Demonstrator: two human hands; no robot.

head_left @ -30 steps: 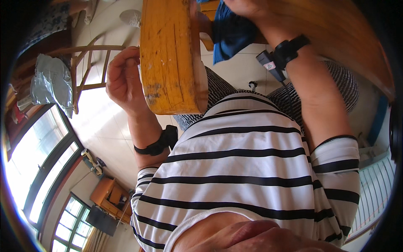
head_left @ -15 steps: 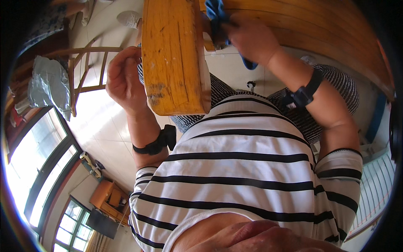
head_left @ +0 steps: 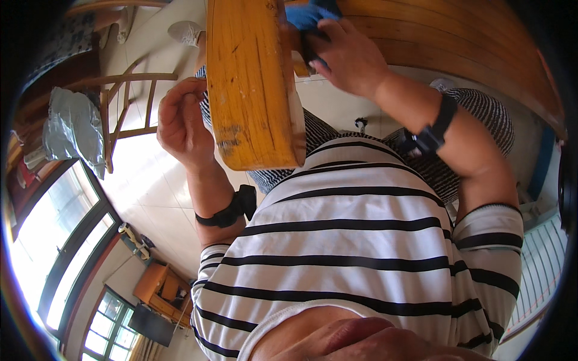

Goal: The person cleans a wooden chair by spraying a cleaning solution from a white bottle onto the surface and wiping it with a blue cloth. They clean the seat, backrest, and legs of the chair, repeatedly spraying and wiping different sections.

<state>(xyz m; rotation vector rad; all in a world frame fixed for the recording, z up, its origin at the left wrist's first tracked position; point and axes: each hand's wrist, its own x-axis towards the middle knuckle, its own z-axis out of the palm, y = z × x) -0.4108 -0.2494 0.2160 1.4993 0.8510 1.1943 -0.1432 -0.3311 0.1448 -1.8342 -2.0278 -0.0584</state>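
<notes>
A thick, yellow-orange varnished wooden piece (head_left: pixel 253 90) with rounded corners and dark scratches stands in front of my body, above my lap. My left hand (head_left: pixel 185 123) is at its left edge, fingers curled and fingertips partly hidden by the wood. To the right of the wood, my right hand (head_left: pixel 352 60) grips a blue cloth (head_left: pixel 307 17), its fingers bent over the bunched fabric. The cloth lies close against the wood's right side; whether it touches there is hidden.
A brown wooden tabletop (head_left: pixel 445 39) spans the upper right. At the left are a wooden chair frame (head_left: pixel 127 102) and a silvery plastic bag (head_left: pixel 72 129). A shoe (head_left: pixel 185 31) shows on the tiled floor (head_left: pixel 162 180). My striped trouser legs flank the space below.
My right hand has shifted slightly up and left with the cloth, whose hanging lower end no longer shows. My left hand stays at the wood's edge.
</notes>
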